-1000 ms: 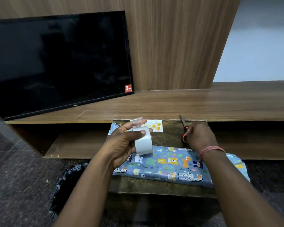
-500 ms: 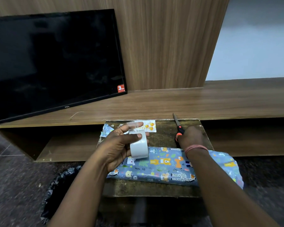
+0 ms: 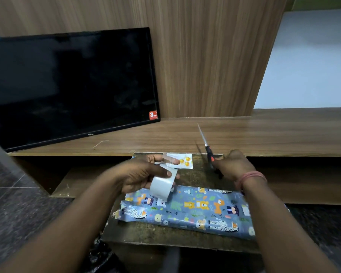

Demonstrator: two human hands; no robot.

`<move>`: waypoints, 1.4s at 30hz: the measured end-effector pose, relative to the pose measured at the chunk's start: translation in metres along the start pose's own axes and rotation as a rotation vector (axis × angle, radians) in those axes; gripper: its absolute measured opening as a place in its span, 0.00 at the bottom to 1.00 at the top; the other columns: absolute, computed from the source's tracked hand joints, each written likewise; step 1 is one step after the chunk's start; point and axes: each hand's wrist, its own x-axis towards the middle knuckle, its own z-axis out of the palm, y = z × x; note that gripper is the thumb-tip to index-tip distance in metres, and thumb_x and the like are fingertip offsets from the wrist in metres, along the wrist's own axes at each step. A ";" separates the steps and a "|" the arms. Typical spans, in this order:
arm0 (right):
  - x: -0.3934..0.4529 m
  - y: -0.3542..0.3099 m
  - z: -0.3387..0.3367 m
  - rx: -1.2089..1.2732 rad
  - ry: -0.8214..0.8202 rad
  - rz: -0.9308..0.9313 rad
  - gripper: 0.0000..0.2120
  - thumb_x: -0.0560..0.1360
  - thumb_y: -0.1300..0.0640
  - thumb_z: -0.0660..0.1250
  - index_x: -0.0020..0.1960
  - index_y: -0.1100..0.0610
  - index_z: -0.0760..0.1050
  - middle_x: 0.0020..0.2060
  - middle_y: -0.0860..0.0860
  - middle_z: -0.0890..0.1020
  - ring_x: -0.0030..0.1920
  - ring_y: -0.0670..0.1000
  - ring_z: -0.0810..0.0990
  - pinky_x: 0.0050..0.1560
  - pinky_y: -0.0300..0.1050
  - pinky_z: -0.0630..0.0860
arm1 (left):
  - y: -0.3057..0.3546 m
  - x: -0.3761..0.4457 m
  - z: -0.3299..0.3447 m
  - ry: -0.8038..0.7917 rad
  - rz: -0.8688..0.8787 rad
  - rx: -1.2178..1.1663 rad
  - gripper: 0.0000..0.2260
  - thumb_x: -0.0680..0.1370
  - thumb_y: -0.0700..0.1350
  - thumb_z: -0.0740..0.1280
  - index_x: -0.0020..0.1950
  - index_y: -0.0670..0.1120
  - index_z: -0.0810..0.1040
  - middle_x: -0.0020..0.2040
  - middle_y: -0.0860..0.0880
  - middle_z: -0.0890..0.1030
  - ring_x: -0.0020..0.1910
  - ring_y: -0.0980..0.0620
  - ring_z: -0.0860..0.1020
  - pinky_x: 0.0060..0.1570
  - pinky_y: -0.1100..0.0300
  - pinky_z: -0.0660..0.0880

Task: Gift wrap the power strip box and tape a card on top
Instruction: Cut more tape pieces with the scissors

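With the wrapped box [image 3: 187,210] lying on the tabletop [image 3: 197,174] and the card [image 3: 182,161] beyond it, left hand [image 3: 140,174] grip holds the tape roll [image 3: 162,184], right hand [image 3: 232,166] grip holds scissors [image 3: 207,147]; the free strip should be kept taut and cut squarely.

The wrapped box [image 3: 187,210], in blue animal-print paper, lies flat at lower centre. The card [image 3: 182,162], white with orange shapes, lies flat just above centre.

Dark television [image 3: 71,85] leans on wood-panelled wall [image 3: 205,56].
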 end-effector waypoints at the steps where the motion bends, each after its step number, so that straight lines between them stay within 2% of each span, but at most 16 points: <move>1: -0.005 -0.006 0.002 0.179 -0.137 -0.012 0.15 0.68 0.52 0.77 0.42 0.63 0.81 0.35 0.56 0.85 0.29 0.51 0.77 0.30 0.41 0.70 | 0.008 0.002 -0.010 -0.021 -0.041 0.061 0.20 0.76 0.32 0.70 0.68 0.42 0.79 0.62 0.36 0.82 0.57 0.40 0.83 0.54 0.47 0.82; 3: -0.015 -0.013 0.011 0.514 -0.422 -0.013 0.07 0.70 0.63 0.75 0.44 0.66 0.81 0.36 0.58 0.83 0.29 0.49 0.75 0.27 0.40 0.69 | 0.026 0.004 -0.028 -0.113 -0.130 0.174 0.21 0.77 0.32 0.69 0.69 0.42 0.78 0.63 0.35 0.81 0.60 0.39 0.81 0.54 0.47 0.81; 4: -0.022 -0.014 0.016 0.609 -0.554 -0.008 0.05 0.70 0.64 0.76 0.43 0.63 0.81 0.35 0.57 0.81 0.31 0.49 0.74 0.27 0.38 0.70 | 0.036 0.005 -0.035 -0.178 -0.174 0.253 0.21 0.77 0.33 0.69 0.70 0.42 0.77 0.64 0.34 0.80 0.61 0.38 0.80 0.55 0.47 0.80; 6: -0.033 -0.014 0.027 0.686 -0.751 -0.002 0.14 0.61 0.56 0.84 0.40 0.58 0.80 0.35 0.55 0.78 0.33 0.50 0.74 0.29 0.39 0.70 | 0.056 0.006 -0.047 -0.263 -0.250 0.396 0.22 0.78 0.33 0.69 0.72 0.43 0.76 0.69 0.33 0.76 0.63 0.37 0.78 0.54 0.47 0.79; 8: -0.033 -0.009 0.034 0.771 -0.860 0.014 0.26 0.51 0.50 0.89 0.40 0.57 0.80 0.35 0.54 0.77 0.33 0.50 0.75 0.31 0.41 0.72 | 0.077 0.007 -0.057 -0.240 -0.320 0.458 0.21 0.79 0.32 0.67 0.71 0.43 0.76 0.69 0.34 0.77 0.61 0.41 0.81 0.51 0.49 0.83; 10: -0.036 -0.007 0.035 0.674 -0.968 -0.035 0.30 0.52 0.44 0.87 0.43 0.57 0.77 0.36 0.54 0.76 0.33 0.50 0.73 0.33 0.43 0.71 | 0.094 0.008 -0.065 -0.224 -0.368 0.486 0.20 0.79 0.31 0.67 0.70 0.43 0.78 0.64 0.37 0.80 0.57 0.43 0.84 0.50 0.51 0.84; 13: -0.037 -0.003 0.034 0.430 -1.102 -0.173 0.34 0.59 0.38 0.83 0.48 0.60 0.73 0.36 0.55 0.76 0.34 0.53 0.71 0.35 0.47 0.60 | 0.109 0.009 -0.073 -0.260 -0.412 0.506 0.20 0.79 0.31 0.66 0.71 0.42 0.77 0.62 0.39 0.82 0.55 0.44 0.85 0.50 0.51 0.84; 17: -0.032 0.005 0.034 0.344 -1.087 -0.212 0.32 0.61 0.39 0.83 0.50 0.58 0.72 0.37 0.57 0.74 0.34 0.52 0.71 0.36 0.50 0.56 | 0.113 0.014 -0.079 -0.276 -0.437 0.530 0.21 0.79 0.30 0.66 0.73 0.39 0.74 0.64 0.38 0.81 0.59 0.43 0.83 0.54 0.49 0.83; 22: -0.028 0.006 0.037 0.292 -1.070 -0.207 0.27 0.64 0.39 0.81 0.47 0.56 0.73 0.35 0.58 0.73 0.34 0.53 0.66 0.36 0.54 0.50 | 0.115 0.018 -0.084 -0.281 -0.425 0.506 0.21 0.79 0.30 0.66 0.72 0.41 0.75 0.64 0.37 0.81 0.59 0.42 0.83 0.54 0.49 0.83; 24: -0.030 0.003 0.041 0.242 -1.030 -0.226 0.32 0.63 0.37 0.81 0.49 0.59 0.72 0.34 0.57 0.74 0.33 0.52 0.67 0.32 0.50 0.53 | 0.115 0.020 -0.084 -0.273 -0.407 0.496 0.22 0.79 0.31 0.66 0.72 0.42 0.75 0.66 0.37 0.80 0.60 0.41 0.82 0.55 0.48 0.83; 26: -0.030 0.001 0.046 0.245 -0.976 -0.206 0.37 0.56 0.36 0.84 0.51 0.58 0.71 0.33 0.55 0.76 0.31 0.52 0.69 0.31 0.46 0.58 | 0.116 0.022 -0.084 -0.264 -0.398 0.488 0.22 0.79 0.31 0.67 0.73 0.42 0.75 0.68 0.36 0.78 0.65 0.39 0.80 0.56 0.47 0.82; 29: -0.030 -0.003 0.050 0.280 -0.909 -0.212 0.37 0.50 0.36 0.85 0.47 0.55 0.73 0.33 0.55 0.75 0.31 0.49 0.68 0.32 0.44 0.61 | 0.117 0.025 -0.081 -0.265 -0.396 0.495 0.22 0.79 0.31 0.67 0.73 0.43 0.75 0.69 0.36 0.77 0.68 0.38 0.77 0.56 0.48 0.82; 32: -0.032 -0.009 0.052 0.310 -0.842 -0.283 0.33 0.52 0.36 0.84 0.44 0.53 0.73 0.39 0.59 0.71 0.34 0.49 0.65 0.32 0.45 0.60 | 0.119 0.026 -0.075 -0.242 -0.391 0.502 0.21 0.79 0.31 0.67 0.72 0.44 0.77 0.70 0.36 0.77 0.64 0.41 0.80 0.52 0.50 0.84; 36: -0.034 -0.011 0.054 0.309 -0.824 -0.325 0.28 0.55 0.40 0.80 0.43 0.54 0.72 0.41 0.60 0.73 0.36 0.49 0.66 0.33 0.42 0.62 | 0.121 0.026 -0.069 -0.245 -0.404 0.528 0.22 0.79 0.31 0.67 0.72 0.44 0.76 0.69 0.37 0.78 0.63 0.42 0.81 0.49 0.52 0.84; 40: -0.028 -0.008 0.057 0.279 -0.808 -0.346 0.37 0.51 0.31 0.83 0.45 0.53 0.72 0.43 0.61 0.77 0.42 0.53 0.69 0.36 0.44 0.64 | 0.124 0.024 -0.062 -0.248 -0.404 0.572 0.22 0.79 0.30 0.67 0.71 0.45 0.77 0.67 0.38 0.79 0.61 0.42 0.82 0.48 0.52 0.84; 42: -0.027 -0.008 0.059 0.269 -0.806 -0.348 0.37 0.51 0.29 0.82 0.44 0.54 0.72 0.42 0.62 0.77 0.42 0.55 0.68 0.36 0.45 0.64 | 0.125 0.025 -0.057 -0.252 -0.400 0.598 0.22 0.79 0.30 0.67 0.71 0.45 0.77 0.67 0.38 0.79 0.62 0.42 0.82 0.50 0.51 0.84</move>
